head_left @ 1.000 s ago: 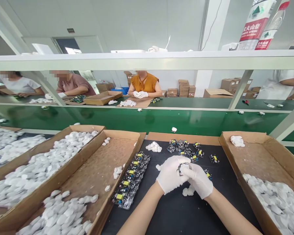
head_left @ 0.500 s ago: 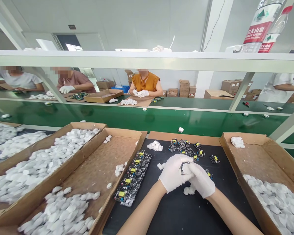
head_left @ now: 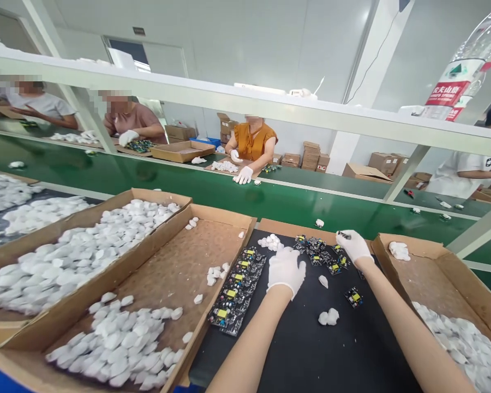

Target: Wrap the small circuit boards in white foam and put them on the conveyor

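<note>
My right hand [head_left: 354,246], in a white glove, pinches a small circuit board [head_left: 343,235] near the far edge of the black mat [head_left: 311,349]. My left hand [head_left: 285,271], gloved too, is over the mat with its thumb apart from the fingers. Its fingertips point at a small heap of white soft-looking pieces [head_left: 270,242] and are partly hidden. Loose circuit boards with yellow parts [head_left: 317,258] lie jumbled between the hands. One single board [head_left: 354,297] sits nearer me, with white pieces [head_left: 328,316] to its left. A row of joined boards [head_left: 235,289] lies along the mat's left side.
Cardboard trays with white pieces stand left [head_left: 196,210] and right [head_left: 466,267]. Beyond the mat runs a green conveyor belt [head_left: 286,204] carrying a white piece [head_left: 319,223]. A white shelf beam [head_left: 213,101] crosses above. Several co-workers sit opposite; one reaches a gloved hand [head_left: 244,175] to the belt.
My hands were together over the mat around a board; now they are apart. The right has moved away to the far right with a board, the left toward the white heap. The view has tilted.
</note>
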Motion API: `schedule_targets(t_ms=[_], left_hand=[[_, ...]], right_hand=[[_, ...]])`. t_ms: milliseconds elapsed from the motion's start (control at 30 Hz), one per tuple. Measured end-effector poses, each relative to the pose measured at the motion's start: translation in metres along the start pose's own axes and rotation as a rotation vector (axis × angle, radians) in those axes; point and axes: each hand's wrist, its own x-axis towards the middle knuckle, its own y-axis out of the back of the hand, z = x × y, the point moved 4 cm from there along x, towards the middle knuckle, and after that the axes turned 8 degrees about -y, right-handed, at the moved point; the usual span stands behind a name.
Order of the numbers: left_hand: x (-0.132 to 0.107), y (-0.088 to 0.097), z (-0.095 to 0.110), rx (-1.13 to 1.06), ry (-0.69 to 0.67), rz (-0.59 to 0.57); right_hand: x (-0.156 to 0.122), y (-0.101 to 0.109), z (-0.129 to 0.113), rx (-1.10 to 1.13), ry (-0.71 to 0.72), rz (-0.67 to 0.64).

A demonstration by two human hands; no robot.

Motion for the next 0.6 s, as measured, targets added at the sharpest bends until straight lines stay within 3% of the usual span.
schedule_targets(t_ms=[133, 233, 433, 600], left_hand=[[0.0, 0.0, -0.008, 0.042, 0.089, -0.089], [0.001, -0.002, -0.008, 0.052, 0.094, -0.105], [0.0, -0.005, -0.001, 0.059, 0.096, -0.106], [0.005, 0.007, 0.003, 0.044, 0.058, -0.085]], right_hand=[[0.056, -0.003, -0.01, -0.226, -0.023, 0.093], [0.078, -0.008, -0.002, -0.374, -0.081, 0.144], [0.091, 0.01, 0.022, -0.572, -0.2, 0.325], [0.08, 0.009, 0.02, -0.589, -0.076, 0.261]])
